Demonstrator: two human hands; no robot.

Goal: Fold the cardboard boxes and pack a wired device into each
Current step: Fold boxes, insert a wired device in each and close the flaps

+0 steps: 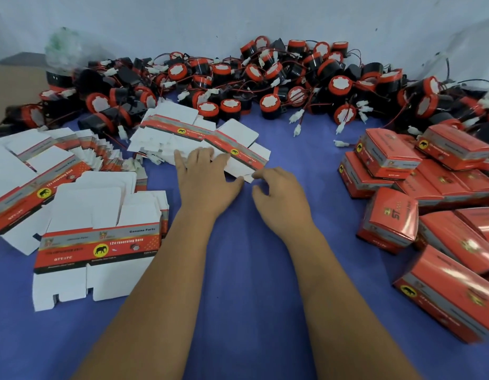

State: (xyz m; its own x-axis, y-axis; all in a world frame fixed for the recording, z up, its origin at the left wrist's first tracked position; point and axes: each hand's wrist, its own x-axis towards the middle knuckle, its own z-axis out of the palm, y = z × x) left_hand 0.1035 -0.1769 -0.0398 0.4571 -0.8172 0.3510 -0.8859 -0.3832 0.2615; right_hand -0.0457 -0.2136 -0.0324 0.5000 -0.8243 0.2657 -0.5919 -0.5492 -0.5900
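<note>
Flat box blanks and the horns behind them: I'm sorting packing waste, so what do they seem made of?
Flat box blanks: thin glossy-printed paperboard, seemingly, with plain white matte flaps and die-cut edges. Horns: likely moulded plastic, black bodies with red rims and white faces; thin insulated wires end in white plastic connectors.

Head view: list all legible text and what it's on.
"Genuine Parts": near flat carton, grey band.
"12v reversing horn": same carton, red band, beside the elephant logo.
"GTT-1PC": same carton, lower left; uncertain.
"ST": folded box, logo.
Remaining carton and box print: blurred.
Horns: no text.
</note>
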